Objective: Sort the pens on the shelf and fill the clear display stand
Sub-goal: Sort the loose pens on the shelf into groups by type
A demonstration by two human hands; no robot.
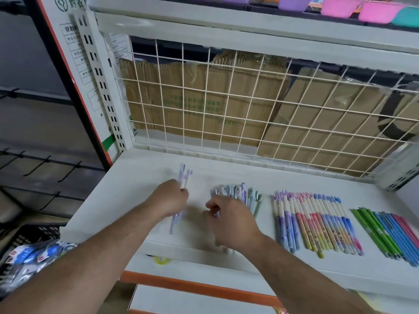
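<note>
Your left hand [173, 198] clenched round a few lilac pens [184, 175] over the white shelf [136, 177], your right hand [231, 223] pinching a pen at the pastel pile [240, 192], gradient pens [317, 223] and slim coloured pens [390, 234] in rows further right

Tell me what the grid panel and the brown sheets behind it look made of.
Grid panel: probably coated metal wire, cream-white, judging by its thin, straight crossing rods. Brown sheets: corrugated cardboard, matte, going by the fluted torn top edge and green print.
</note>
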